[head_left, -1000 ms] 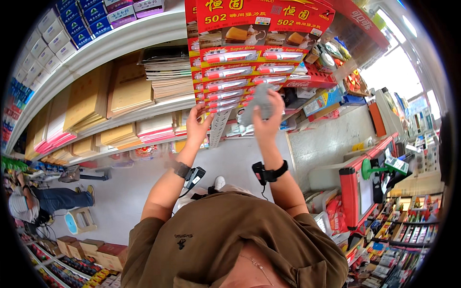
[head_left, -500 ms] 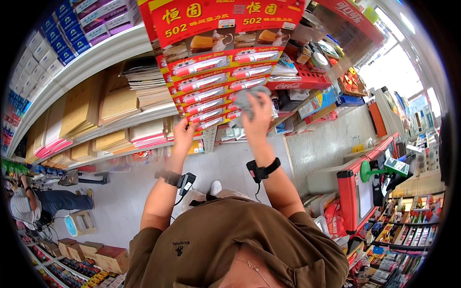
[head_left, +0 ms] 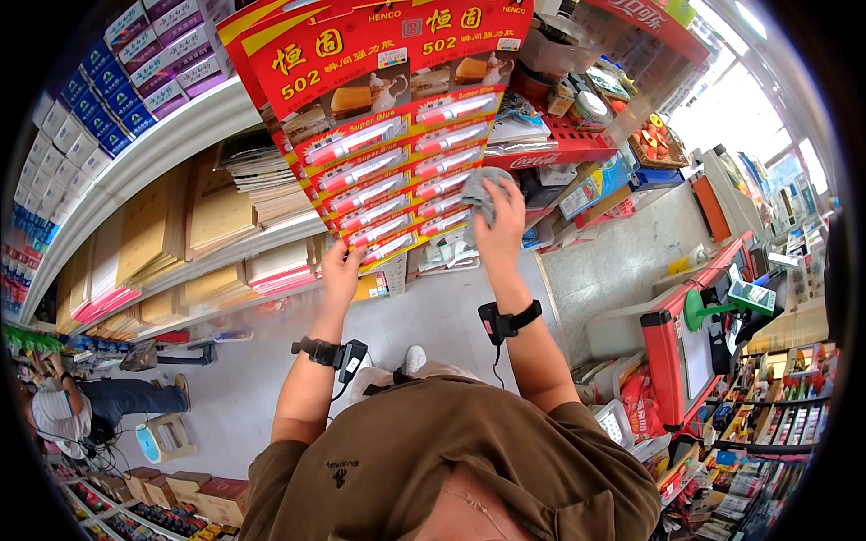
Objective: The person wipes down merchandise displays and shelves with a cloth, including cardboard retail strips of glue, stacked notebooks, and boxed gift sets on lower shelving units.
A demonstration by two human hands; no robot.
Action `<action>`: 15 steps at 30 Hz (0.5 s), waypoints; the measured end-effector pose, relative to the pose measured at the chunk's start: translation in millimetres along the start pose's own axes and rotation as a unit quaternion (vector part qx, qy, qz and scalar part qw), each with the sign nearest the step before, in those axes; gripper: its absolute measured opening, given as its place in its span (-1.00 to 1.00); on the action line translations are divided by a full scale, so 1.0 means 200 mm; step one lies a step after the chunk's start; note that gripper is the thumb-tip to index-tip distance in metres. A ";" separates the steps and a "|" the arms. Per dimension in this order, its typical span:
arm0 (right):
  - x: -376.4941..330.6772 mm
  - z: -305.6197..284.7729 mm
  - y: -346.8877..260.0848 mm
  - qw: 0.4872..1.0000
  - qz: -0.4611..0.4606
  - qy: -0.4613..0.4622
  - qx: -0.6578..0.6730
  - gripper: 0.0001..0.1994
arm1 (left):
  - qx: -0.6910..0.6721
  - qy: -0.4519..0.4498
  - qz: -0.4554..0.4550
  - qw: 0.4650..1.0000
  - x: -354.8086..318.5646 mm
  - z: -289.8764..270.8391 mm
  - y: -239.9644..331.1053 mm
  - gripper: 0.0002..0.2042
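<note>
Around me is a small shop. To my left, long white shelves (head_left: 135, 171) curve away, stacked with brown envelopes (head_left: 216, 212) and pink-edged paper packs, with blue and purple boxes (head_left: 99, 108) on the top tier. The floor (head_left: 244, 379) below me is pale grey and smooth. On my right stands a red counter (head_left: 672, 347), with racks of small goods (head_left: 767, 424) near it. Bright daylight pours in from the far right.

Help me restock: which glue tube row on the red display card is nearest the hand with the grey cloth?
The fourth row down: the right hand presses its cloth beside that row's right end; the other rows lie farther above or below.
</note>
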State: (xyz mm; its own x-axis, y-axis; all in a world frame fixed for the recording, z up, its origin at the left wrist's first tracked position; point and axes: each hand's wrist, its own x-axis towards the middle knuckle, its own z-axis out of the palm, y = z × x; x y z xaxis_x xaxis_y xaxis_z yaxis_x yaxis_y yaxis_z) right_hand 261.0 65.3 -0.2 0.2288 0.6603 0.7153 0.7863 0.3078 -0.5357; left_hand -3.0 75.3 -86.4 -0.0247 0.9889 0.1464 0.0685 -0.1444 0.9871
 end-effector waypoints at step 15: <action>-0.17 0.02 -0.12 0.996 -0.012 -0.062 -0.056 -0.49 | -0.018 -0.097 -0.078 0.992 0.03 -0.05 0.03 -0.82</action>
State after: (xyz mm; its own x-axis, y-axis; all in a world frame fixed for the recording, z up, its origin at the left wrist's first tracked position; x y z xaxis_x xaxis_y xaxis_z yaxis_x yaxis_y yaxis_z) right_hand 232.4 38.9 -13.5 0.1416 0.7347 0.6635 0.8518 0.2510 -0.4598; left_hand -12.2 80.7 -79.7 0.1605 0.9868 -0.0208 0.0429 0.0141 0.9990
